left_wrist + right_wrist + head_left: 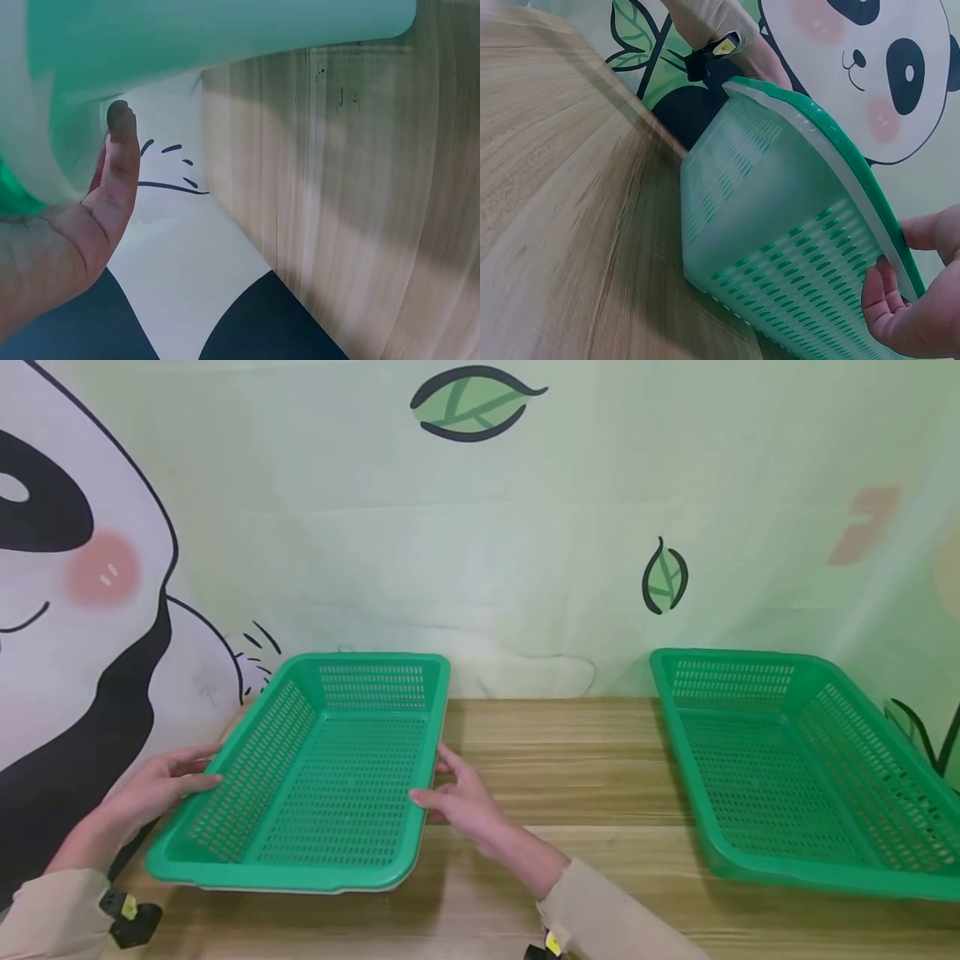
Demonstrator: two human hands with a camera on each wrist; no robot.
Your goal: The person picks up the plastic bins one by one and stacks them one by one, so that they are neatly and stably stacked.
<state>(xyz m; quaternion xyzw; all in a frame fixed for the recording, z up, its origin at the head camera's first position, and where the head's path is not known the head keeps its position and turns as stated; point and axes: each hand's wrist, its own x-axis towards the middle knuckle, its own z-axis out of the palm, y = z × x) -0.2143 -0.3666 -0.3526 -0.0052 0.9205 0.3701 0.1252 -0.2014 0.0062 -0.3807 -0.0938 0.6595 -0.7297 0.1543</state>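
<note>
A rectangular green plastic basket point(341, 793) with slotted walls is held between both hands, close over the table. A whitish rim shows directly under its green one, and its outer wall point(780, 172) looks pale in the right wrist view. My left hand point(161, 785) grips the left long rim, thumb on top and fingers beneath. On the opposite long rim, my right hand point(468, 806) pinches the edge with its thumb above and fingers curled below. In the left wrist view, the left hand's fingers point(116, 165) lie along the pale outside of the basket.
A second green basket point(772, 785) stands on the wooden table point(555, 760) at the right. Behind the table hangs a pale green backdrop point(540, 585) with leaf prints and a panda picture point(75, 652) on the left.
</note>
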